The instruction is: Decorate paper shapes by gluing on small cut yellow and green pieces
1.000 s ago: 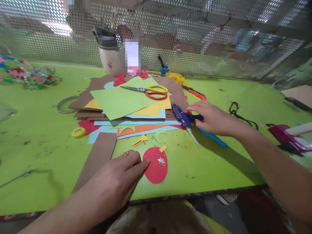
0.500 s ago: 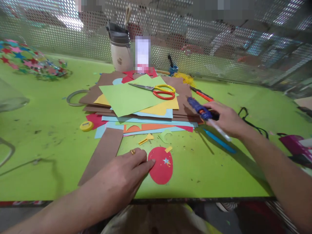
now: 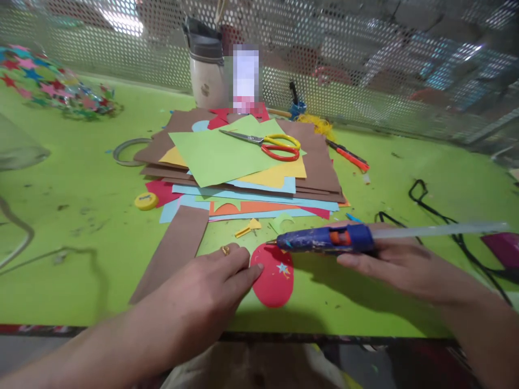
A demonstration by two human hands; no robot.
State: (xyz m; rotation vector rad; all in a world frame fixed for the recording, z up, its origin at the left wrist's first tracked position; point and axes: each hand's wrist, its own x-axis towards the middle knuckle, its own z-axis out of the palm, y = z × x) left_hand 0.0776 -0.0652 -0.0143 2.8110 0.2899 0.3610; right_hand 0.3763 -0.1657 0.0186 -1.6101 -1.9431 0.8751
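Observation:
A red oval paper cutout (image 3: pixel 271 289) lies flat near the table's front edge, with a small blue star and yellow bits on it. My left hand (image 3: pixel 219 281) holds its left edge down, the thumb on top and the other fingers curled. My right hand (image 3: pixel 377 259) is wrapped round a blue hot glue gun (image 3: pixel 320 239) with a clear glue stick (image 3: pixel 438 231) sticking out of its back. The nozzle is over the cutout's upper edge; whether it touches the paper I cannot tell. Scraps of yellow paper (image 3: pixel 247 228) and green paper (image 3: pixel 283 220) lie just behind.
Scissors (image 3: pixel 259 141) lie on a stack of coloured paper (image 3: pixel 211 162). A brown strip (image 3: pixel 172 254) stretches left of the cutout. Around are a yellow cap (image 3: pixel 146 201), a tape ring (image 3: pixel 121 153), a tumbler (image 3: pixel 206 70), an orange-and-black tool (image 3: pixel 348 154) and a black cord (image 3: pixel 441 216).
My right hand has brought the glue gun left and toward me, turning it so the nozzle points left over the red cutout. My left hand stays at the cutout's edge.

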